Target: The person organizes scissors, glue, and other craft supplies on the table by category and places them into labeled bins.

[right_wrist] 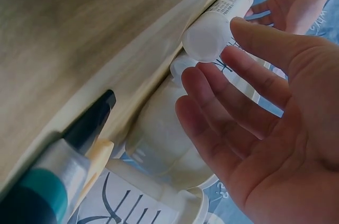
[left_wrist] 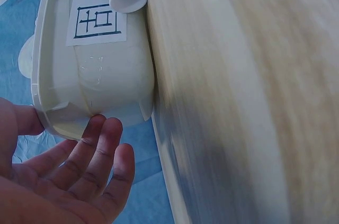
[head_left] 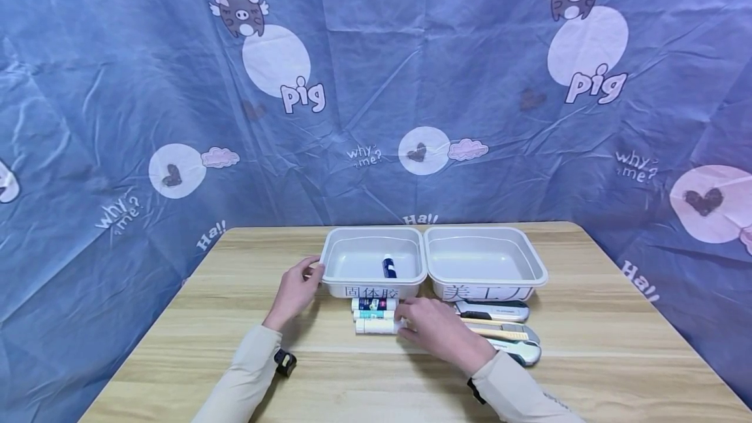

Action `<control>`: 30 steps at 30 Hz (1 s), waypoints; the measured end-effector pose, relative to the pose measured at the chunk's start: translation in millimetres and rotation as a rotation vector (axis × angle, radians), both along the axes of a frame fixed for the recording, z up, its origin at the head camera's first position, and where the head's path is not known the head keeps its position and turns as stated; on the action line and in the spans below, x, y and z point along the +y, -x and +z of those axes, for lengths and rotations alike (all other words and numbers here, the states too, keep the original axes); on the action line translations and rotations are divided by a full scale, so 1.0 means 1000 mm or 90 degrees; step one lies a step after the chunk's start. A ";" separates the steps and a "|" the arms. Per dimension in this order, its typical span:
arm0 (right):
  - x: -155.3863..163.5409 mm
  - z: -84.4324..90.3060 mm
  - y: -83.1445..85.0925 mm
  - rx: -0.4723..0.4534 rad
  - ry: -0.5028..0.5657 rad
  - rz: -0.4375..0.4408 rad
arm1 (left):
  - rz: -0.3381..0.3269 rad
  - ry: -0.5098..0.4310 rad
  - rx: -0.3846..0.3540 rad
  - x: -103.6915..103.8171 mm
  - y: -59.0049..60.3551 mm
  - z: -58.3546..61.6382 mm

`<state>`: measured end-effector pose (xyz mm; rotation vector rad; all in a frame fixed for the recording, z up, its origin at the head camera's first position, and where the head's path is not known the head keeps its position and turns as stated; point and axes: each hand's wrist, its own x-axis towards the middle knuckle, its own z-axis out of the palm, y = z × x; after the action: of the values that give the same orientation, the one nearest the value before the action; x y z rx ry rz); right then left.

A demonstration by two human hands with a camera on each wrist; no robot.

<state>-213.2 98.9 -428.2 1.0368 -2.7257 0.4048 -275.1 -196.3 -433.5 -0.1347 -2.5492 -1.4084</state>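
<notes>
Two white bins stand side by side at the table's far middle. The left bin (head_left: 341, 254) (left_wrist: 100, 86) holds one blue glue stick (head_left: 388, 266); the right bin (head_left: 531, 260) holds nothing I can see. Three glue sticks (head_left: 375, 315) lie in a row before the left bin. My left hand (head_left: 294, 289) (left_wrist: 79, 166) touches that bin's near left corner, thumb on the rim, fingers nearly straight. My right hand (head_left: 429, 328) (right_wrist: 249, 107) hovers with spread fingers at the capped end of the nearest glue stick (head_left: 376, 326) (right_wrist: 212, 28), holding nothing.
Several utility knives (head_left: 499, 328) (right_wrist: 58, 166) lie in front of the right bin, partly under my right wrist. Both bins carry paper labels (head_left: 371, 292) on their front walls. A blue patterned cloth (head_left: 376, 83) hangs behind and around the wooden table (head_left: 617, 344).
</notes>
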 end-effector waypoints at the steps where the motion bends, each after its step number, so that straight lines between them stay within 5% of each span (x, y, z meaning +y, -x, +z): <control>1: 0.000 0.000 0.000 0.003 0.000 0.000 | 0.000 0.000 0.000 0.000 0.000 0.000; 30: -0.005 -0.006 -0.003 0.009 0.039 0.032 | 0.003 0.000 0.003 0.001 0.001 -0.003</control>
<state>-209.8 93.8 -434.5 1.0909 -2.6616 0.4834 -276.2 -195.8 -436.1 -0.1332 -2.5438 -1.4046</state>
